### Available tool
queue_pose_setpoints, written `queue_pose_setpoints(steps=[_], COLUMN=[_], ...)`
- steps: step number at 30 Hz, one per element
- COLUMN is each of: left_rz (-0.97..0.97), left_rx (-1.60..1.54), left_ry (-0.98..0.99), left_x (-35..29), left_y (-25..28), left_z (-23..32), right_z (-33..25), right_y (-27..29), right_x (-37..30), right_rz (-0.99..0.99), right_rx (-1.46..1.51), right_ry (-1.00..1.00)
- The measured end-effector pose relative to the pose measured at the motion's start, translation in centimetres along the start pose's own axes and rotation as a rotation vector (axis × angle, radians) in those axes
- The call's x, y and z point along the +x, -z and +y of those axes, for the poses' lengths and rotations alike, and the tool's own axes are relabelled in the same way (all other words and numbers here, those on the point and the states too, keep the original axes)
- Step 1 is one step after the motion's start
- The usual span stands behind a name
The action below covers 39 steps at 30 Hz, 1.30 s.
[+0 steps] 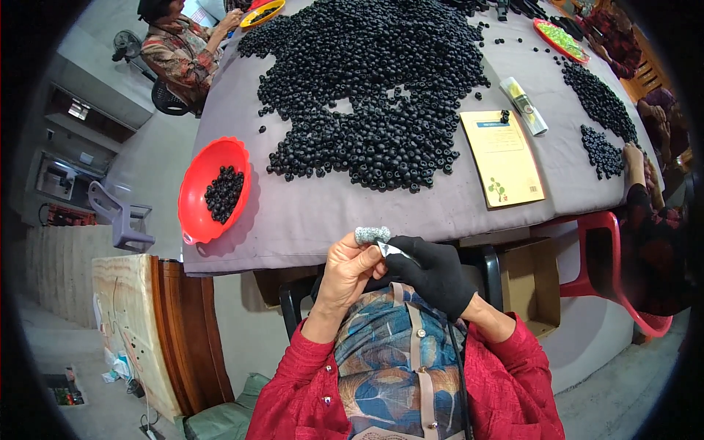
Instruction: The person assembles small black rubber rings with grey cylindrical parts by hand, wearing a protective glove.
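Observation:
Over the table's near edge, my two hands meet in front of my body. My left hand (350, 270) is bare, its fingers closed in a pinch; a grey speckled wrap (372, 235) covers one fingertip. What this hand pinches is hidden. In a black glove, my right hand (436, 275) is closed on a small white pointed piece (394, 251), whose kind I cannot make out. Beyond them a large heap of round black beads (396, 158) spreads over the table. Left of my hands, a red scalloped bowl (192, 192) holds a small pile of black beads.
The table wears a grey cloth (293, 235). A yellow notebook (506, 165) lies right of the heap, beside a clear pack (524, 106). Smaller bead piles (603, 150) lie near another person's hand (634, 158). A person in a patterned top (180, 51) sits far left. A red chair (612, 264) stands right.

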<state>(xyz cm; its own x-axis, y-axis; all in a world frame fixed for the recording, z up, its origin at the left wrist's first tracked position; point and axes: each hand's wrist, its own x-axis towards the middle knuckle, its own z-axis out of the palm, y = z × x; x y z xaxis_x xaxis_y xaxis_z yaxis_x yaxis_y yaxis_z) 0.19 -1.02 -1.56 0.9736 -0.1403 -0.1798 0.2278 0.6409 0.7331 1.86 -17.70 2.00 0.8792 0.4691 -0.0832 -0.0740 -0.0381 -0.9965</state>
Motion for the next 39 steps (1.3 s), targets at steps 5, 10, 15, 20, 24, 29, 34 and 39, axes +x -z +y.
queue_pose_setpoints(steps=[5, 10, 15, 20, 24, 29, 34, 39], left_rz=[-0.026, -0.067, -0.051, -0.046, -0.047, -0.042, -0.047, -0.014], left_rx=[-0.072, -0.08, -0.068, -0.057, -0.054, -0.052, -0.024, 0.05], left_ry=[0.012, 0.005, 0.013, 0.0, 0.005, -0.008, -0.012, -0.03], left_x=[0.2, 0.2, 0.2, 0.2, 0.2, 0.2, 0.1, 0.1], left_y=[-0.3, 0.0, 0.0, 0.0, 0.2, 0.2, 0.1, 0.3], left_z=[0.0, 0.0, 0.0, -0.1, -0.1, 0.0, 0.2, 0.0], right_z=[0.8, 0.5, 0.1, 0.6, 0.3, 0.5, 0.5, 0.1], right_y=[0.1, 0.1, 0.2, 0.1, 0.3, 0.2, 0.2, 0.0], right_x=[0.0, 0.0, 0.1, 0.0, 0.1, 0.0, 0.0, 0.2], right_rz=[0.0, -0.005, -0.003, 0.003, -0.015, -0.015, -0.015, -0.023], right_rx=[-0.023, -0.074, -0.129, -0.134, -0.143, -0.135, -0.19, -0.156], right_ry=[0.065, 0.065, 0.041, 0.051, 0.021, 0.049, 0.05, 0.017])
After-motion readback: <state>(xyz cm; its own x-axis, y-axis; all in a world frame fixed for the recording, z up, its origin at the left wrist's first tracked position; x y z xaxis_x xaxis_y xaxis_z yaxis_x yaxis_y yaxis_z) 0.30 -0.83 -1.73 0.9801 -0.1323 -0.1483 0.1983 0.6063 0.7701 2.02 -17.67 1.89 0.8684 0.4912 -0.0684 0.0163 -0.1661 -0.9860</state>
